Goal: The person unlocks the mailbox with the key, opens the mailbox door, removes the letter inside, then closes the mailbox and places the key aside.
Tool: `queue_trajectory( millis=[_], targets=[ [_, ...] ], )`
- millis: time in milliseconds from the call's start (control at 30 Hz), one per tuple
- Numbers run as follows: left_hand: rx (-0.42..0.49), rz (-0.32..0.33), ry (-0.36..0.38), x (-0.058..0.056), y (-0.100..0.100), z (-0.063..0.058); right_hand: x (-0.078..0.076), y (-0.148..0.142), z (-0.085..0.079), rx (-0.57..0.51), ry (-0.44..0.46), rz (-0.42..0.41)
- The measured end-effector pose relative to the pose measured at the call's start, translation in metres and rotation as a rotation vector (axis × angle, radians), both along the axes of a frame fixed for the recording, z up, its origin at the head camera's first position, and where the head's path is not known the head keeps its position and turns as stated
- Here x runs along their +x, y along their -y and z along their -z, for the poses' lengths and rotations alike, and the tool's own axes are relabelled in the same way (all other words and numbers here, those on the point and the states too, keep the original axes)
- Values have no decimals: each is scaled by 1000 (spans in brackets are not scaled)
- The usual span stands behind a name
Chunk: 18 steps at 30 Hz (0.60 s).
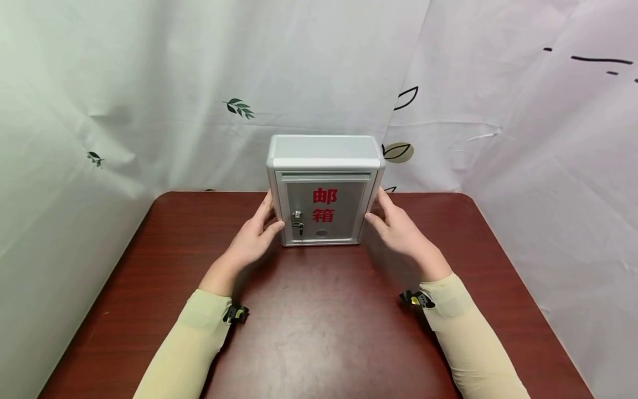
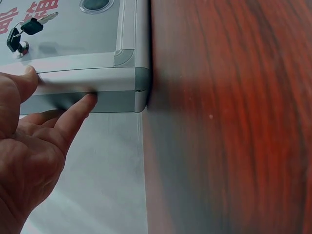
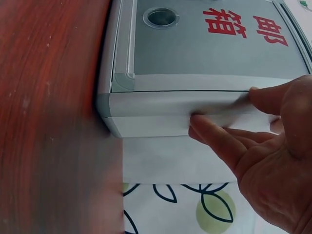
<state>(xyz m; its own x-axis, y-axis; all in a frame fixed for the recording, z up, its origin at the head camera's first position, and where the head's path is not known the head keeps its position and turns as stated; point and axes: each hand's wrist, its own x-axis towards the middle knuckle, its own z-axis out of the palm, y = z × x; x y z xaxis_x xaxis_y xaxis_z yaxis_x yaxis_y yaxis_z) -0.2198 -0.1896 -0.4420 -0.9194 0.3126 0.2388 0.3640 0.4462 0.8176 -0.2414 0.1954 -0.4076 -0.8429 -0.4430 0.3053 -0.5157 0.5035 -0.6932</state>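
Left hand and right hand, grips spread apart, touch both sides of a mailbox (red-lettered) near the surface's far edge.

box frame: smooth, silver metal in appearance, satin sheen. front panel: grey, smooth, low gloss; red lettering flat. lock: polished, bright metal. key: metal blade, black plastic-looking head. round window: dark, glossy. table top: wood-grain finish, smooth, glossy, with soft reflections. backdrop: creased sheet, cloth-like, slight sheen. sleeves: matt, smooth cloth.
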Motion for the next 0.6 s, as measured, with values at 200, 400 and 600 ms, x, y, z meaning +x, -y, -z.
queue_trajectory(
  millis=[200, 400, 600],
  targets=[
    [6, 13, -34, -2, -1, 3, 1, -1, 0, -2, 3, 2],
    [3, 14, -43, -1, -3, 3, 2, -2, -1, -1, 9, 4],
    [-6, 10, -64, -2, -3, 1, 0, -2, -4, 15, 4, 9]
  ],
)
